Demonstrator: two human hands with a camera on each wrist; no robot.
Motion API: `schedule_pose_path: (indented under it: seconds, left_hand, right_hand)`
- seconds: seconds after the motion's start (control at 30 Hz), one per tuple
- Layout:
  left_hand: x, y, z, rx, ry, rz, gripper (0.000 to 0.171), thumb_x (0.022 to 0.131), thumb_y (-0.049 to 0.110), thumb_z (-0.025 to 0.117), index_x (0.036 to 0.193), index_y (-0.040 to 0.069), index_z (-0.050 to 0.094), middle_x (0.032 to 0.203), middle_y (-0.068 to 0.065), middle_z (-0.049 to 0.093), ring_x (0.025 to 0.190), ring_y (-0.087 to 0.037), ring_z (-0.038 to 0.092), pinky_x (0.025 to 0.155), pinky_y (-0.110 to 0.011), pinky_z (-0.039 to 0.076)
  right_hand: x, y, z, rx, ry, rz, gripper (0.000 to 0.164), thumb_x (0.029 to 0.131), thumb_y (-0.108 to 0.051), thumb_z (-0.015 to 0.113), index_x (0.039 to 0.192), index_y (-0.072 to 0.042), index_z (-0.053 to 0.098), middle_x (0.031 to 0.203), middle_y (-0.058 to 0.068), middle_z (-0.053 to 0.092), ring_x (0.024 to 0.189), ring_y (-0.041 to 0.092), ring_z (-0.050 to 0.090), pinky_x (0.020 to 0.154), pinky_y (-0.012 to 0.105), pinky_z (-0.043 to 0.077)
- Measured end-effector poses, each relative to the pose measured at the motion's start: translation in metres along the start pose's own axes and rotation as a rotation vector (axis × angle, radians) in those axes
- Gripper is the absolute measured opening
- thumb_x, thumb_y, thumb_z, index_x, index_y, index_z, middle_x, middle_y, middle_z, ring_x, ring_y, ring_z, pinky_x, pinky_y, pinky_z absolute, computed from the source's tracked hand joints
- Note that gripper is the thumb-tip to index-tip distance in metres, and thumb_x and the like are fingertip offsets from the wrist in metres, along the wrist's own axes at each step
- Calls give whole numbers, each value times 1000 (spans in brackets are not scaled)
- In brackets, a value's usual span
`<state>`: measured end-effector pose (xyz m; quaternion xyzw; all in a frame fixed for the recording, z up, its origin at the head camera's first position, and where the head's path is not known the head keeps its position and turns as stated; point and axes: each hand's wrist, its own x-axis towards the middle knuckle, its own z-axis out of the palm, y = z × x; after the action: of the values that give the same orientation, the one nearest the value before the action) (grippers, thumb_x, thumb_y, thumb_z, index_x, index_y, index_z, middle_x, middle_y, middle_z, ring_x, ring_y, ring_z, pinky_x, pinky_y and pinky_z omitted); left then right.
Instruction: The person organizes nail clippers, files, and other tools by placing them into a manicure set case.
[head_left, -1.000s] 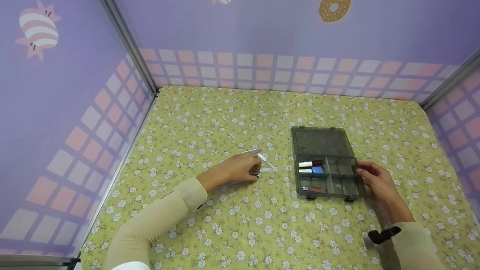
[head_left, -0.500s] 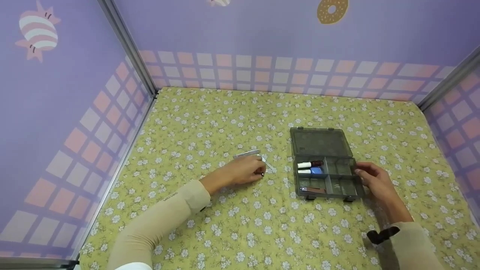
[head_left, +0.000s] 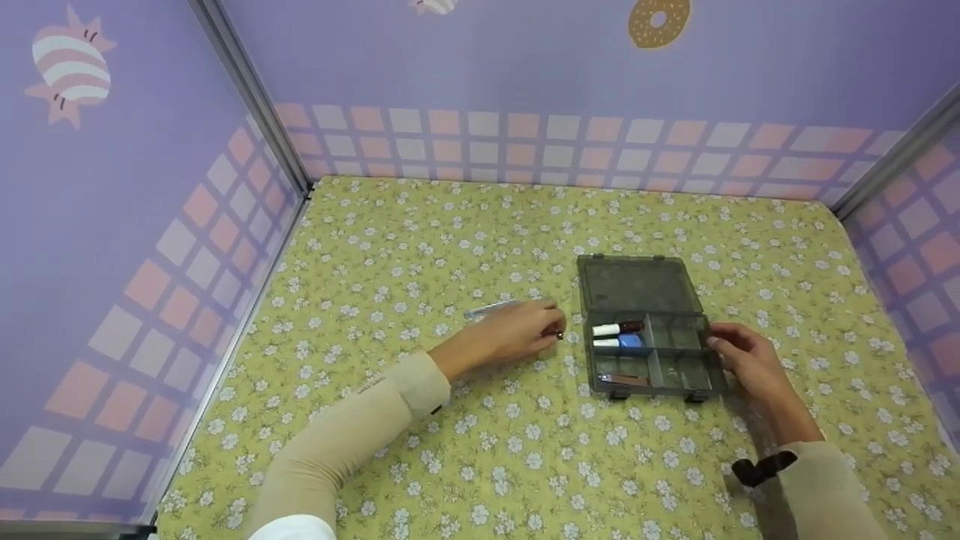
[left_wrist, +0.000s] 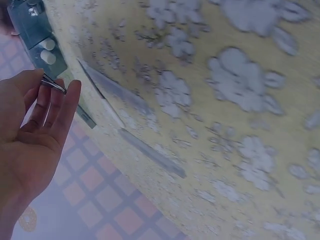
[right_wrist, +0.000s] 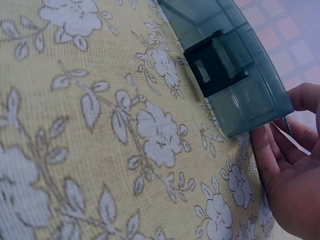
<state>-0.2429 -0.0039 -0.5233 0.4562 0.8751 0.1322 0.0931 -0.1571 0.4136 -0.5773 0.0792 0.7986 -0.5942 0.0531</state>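
My left hand is above the cloth, just left of the box, its thumb and fingers pinching a small shiny nail clipper. The plastic organizer box is smoky grey, its lid laid back flat. Its upper left compartment has a white-capped dark red nail polish bottle and a white-capped blue one. A reddish-brown nail clipper lies in the lower left compartment. At the box's right side, my right hand grips the edge, thumb on the rim.
A slim silver strip lies on the flowered tablecloth behind my left hand. In the left wrist view, a grey strip and a clear strip lie apart. Purple patterned walls enclose the table's back and sides.
My left hand has moved right toward the box with the small nail clipper, now covering the white slim pieces seen earlier. The right hand stays on the box edge.
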Motion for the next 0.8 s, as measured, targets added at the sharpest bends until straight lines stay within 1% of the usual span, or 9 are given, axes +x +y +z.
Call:
schedule_pose_path:
  seconds: [0.13, 0.27, 0.4, 0.53, 0.67, 0.8]
  left_hand:
    - [11, 5, -2, -87, 24, 5, 23, 112, 25, 57, 130, 14, 66, 123, 0, 61, 103, -12, 63, 88, -29, 55]
    - [25, 12, -6, -193, 38, 10, 23, 112, 23, 57, 131, 12, 64, 121, 1, 59, 101, -9, 60, 86, -28, 53]
    - [42, 21, -7, -268, 47, 18, 23, 111, 19, 59, 131, 9, 64, 119, 0, 59, 100, -9, 59, 86, -23, 52]
    - [60, 31, -6, -326, 93, 28, 21, 109, 17, 62, 127, 8, 66, 117, -2, 61, 100, -9, 60, 86, -17, 50]
    - [77, 40, -4, -374, 149, 55, 19, 108, 16, 64, 124, 7, 68, 117, -5, 65, 101, -10, 63, 85, -14, 49]
    - [94, 49, 0, -393, 169, 68, 18, 107, 15, 65, 122, 7, 69, 116, -6, 66, 102, -12, 65, 85, -13, 49]
  right_hand:
    - [1, 0, 0, 71, -11, -1, 51, 109, -25, 62, 147, 7, 51, 125, -1, 63, 109, 10, 64, 83, 26, 60]
    - [-1, -1, 1, 54, -6, -2, 52, 109, -29, 64, 146, 5, 52, 126, -1, 63, 109, 10, 63, 82, 26, 60]
    - [-2, -2, 3, 47, -6, -2, 53, 109, -30, 64, 146, 6, 52, 126, 0, 63, 110, 10, 64, 82, 26, 60]
    - [-2, -2, 4, 49, -9, -8, 54, 109, -30, 63, 147, 6, 51, 127, 2, 62, 109, 11, 65, 83, 27, 61]
    - [-2, -2, 3, 40, -6, -10, 54, 109, -31, 62, 147, 6, 51, 127, 0, 62, 110, 11, 64, 83, 26, 60]
    - [-2, -1, 3, 35, -3, -5, 54, 109, -31, 62, 148, 5, 52, 127, -3, 62, 110, 10, 63, 83, 25, 60]
